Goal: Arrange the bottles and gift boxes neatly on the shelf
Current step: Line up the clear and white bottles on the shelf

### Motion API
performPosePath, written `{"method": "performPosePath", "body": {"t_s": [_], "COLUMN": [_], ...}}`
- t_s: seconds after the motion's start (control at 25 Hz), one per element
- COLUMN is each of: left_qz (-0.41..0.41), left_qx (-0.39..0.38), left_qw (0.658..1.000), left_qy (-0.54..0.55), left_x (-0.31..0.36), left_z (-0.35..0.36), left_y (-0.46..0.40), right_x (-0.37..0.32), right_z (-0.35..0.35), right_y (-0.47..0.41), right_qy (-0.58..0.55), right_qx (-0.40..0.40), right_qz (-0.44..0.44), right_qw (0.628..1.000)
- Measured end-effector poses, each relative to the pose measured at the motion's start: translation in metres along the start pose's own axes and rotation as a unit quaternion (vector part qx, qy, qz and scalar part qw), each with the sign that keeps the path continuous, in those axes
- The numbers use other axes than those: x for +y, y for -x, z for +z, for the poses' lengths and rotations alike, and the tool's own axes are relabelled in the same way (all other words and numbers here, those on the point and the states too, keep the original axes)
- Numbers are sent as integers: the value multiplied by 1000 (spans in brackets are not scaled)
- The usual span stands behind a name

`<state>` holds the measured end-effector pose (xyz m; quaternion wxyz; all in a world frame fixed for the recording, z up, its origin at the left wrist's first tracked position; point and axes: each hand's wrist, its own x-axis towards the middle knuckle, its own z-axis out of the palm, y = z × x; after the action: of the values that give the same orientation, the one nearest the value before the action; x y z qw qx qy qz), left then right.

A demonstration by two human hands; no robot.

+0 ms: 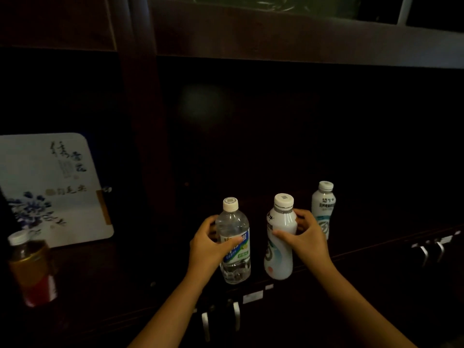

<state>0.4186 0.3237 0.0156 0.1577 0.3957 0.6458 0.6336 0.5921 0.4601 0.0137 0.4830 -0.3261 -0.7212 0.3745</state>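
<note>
My left hand is wrapped around a clear water bottle with a white cap and a blue-green label, upright near the front edge of the dark shelf. My right hand grips a white milk-drink bottle, tilted slightly, just right of the water bottle. A second white bottle stands further back on the right, partly behind my right hand. At the left a white gift box with blue flowers and calligraphy leans upright. An amber tea bottle with a red label stands at the far left front.
The shelf sits in a dark wooden cabinet with an upright post between the left and right bays. Metal drawer handles sit below the shelf edge, and more handles are at the right. The bay behind the bottles is very dark.
</note>
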Motion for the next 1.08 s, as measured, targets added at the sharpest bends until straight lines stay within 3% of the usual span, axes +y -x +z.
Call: {"method": "performPosePath", "body": {"t_s": [0.48,1.08], "left_qz": [-27,-50], "left_qx": [2,45], "left_qw": [1000,997], "left_qy": [-16,-38], "left_x": [-31,-60], "left_z": [98,147], "left_y": [-56,-85], "right_x": [66,114], "right_z": [-29,-29], "right_y": [-76,-114], "right_qy": [-12,-21], "right_qx": [8,-29], "right_qz": [26,36], "right_qw": [1000,999]}}
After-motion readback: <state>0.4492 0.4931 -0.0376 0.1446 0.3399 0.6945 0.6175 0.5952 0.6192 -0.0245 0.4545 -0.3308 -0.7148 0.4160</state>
